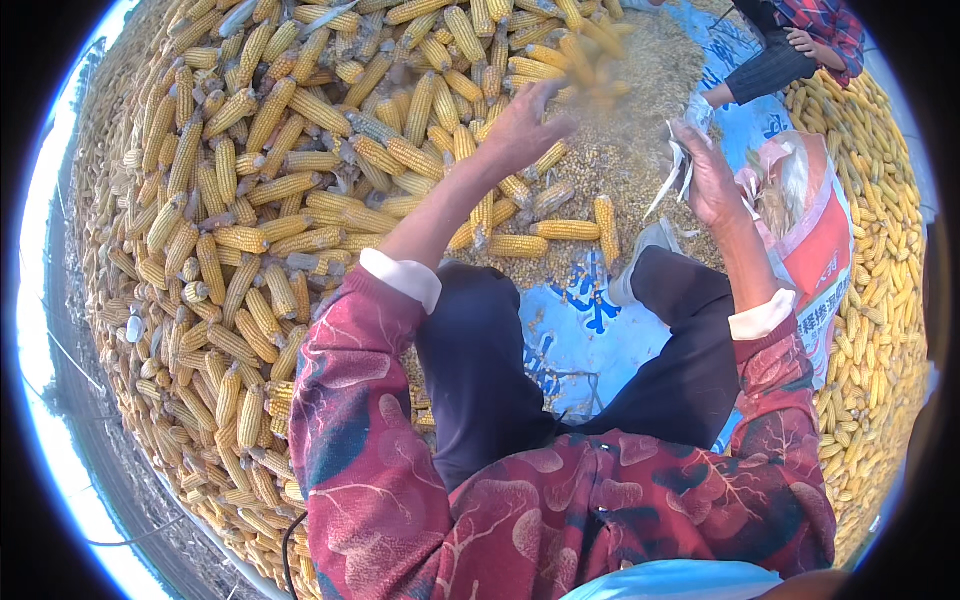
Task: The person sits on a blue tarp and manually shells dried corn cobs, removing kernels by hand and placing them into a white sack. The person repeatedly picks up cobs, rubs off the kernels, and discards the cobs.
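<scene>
My left hand [525, 128] reaches out over the edge of the heap of yellow corn cobs [330, 190], its fingers apart and nothing in its grasp. Just beyond its fingertips are some motion-blurred corn cobs [597, 68], apart from the hand as far as I can see. My right hand [712, 178] is raised above the blue sheet, closed on strips of pale dry corn husk [675, 172] that hang from its fingers. Between the hands lies a spread of loose corn kernels [630, 140], with a few whole cobs [567, 230] at its near side.
A blue printed sheet [600, 335] lies under my legs. To the right stands a red and white sack [815, 250] with husks in it, beside another cob heap [870, 290]. At the upper right another person [790, 50] sits close to the kernels.
</scene>
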Available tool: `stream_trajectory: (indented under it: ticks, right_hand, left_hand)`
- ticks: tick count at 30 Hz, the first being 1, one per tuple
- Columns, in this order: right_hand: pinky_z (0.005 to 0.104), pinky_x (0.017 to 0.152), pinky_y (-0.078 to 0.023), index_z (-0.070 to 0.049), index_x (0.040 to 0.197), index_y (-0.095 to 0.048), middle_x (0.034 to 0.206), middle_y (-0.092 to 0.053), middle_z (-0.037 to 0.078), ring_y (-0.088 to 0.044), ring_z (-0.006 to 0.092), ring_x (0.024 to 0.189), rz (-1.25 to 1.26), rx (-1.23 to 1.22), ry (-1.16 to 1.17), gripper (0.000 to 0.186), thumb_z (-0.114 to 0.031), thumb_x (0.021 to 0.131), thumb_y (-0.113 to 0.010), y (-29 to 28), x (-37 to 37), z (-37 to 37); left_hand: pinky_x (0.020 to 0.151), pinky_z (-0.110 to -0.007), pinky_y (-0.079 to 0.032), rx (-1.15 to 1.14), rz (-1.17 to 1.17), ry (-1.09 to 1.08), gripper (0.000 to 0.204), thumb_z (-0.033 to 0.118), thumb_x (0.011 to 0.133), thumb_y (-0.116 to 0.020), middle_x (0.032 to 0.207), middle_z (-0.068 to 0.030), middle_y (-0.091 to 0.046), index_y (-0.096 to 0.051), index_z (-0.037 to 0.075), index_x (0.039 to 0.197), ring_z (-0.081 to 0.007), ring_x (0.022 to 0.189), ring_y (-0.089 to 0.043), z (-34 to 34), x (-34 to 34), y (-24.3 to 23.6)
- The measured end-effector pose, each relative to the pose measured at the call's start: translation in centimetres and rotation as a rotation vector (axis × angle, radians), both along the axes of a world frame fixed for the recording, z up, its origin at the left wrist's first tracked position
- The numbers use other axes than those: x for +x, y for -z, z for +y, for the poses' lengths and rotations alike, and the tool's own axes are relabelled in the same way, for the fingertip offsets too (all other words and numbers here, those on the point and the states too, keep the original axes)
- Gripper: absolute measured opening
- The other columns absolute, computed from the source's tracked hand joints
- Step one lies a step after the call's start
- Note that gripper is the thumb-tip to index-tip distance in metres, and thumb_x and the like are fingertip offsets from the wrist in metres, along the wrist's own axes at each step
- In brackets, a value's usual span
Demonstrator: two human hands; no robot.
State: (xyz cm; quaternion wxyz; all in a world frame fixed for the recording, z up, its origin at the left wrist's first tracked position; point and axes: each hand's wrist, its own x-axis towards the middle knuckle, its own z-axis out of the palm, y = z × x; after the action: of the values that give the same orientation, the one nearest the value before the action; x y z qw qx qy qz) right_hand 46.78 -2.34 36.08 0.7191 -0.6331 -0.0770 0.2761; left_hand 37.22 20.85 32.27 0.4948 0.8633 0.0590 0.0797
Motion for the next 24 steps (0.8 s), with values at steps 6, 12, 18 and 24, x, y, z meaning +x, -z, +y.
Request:
stream_trajectory:
  ticks: [6,12,18,24]
  right_hand:
    - [0.0198,0.045,-0.039,-0.007,0.095,-0.053,0.069,-0.050,-0.001,-0.048,0.0065,0.054,0.123,-0.113,-0.075,0.025,-0.031,0.087,-0.057,-0.5,-1.5,-0.8]
    - [0.0187,0.045,-0.039,-0.005,0.088,-0.051,0.069,-0.051,0.001,-0.048,0.0061,0.051,0.155,-0.083,-0.228,0.027,-0.031,0.088,-0.055,-1.6,-1.5,-0.3]
    - [0.0187,0.044,-0.037,-0.003,0.084,-0.051,0.068,-0.050,0.003,-0.046,0.0066,0.051,0.114,-0.155,-0.207,0.031,-0.034,0.087,-0.056,-1.8,-0.2,1.3]
    - [0.0189,0.045,-0.037,-0.002,0.083,-0.049,0.073,-0.048,0.005,-0.046,0.0084,0.054,0.099,-0.238,-0.203,0.033,-0.034,0.088,-0.055,-1.0,-0.1,1.7]
  left_hand:
    - [0.092,-0.047,-0.036,0.583,0.347,-0.522,0.049,0.028,0.077,-0.058,0.120,-0.0189,-0.046,-0.050,0.009,0.122,-0.0335,0.110,-0.048,16.6,-2.3,11.6]
    - [0.088,-0.046,-0.039,1.095,0.537,-0.576,0.040,0.032,0.079,-0.055,0.110,-0.0170,-0.056,-0.057,0.008,0.110,-0.0333,0.106,-0.051,23.0,-4.7,20.5]
    - [0.087,-0.046,-0.040,0.354,0.543,-0.780,0.043,0.031,0.080,-0.051,0.109,-0.0241,-0.054,-0.052,-0.001,0.109,-0.0387,0.103,-0.052,22.0,-5.3,22.2]
    - [0.088,-0.045,-0.040,0.105,0.163,-1.199,0.052,0.017,0.079,-0.056,0.118,-0.0252,-0.045,-0.038,-0.004,0.122,-0.0386,0.099,-0.052,22.8,-1.4,23.4]
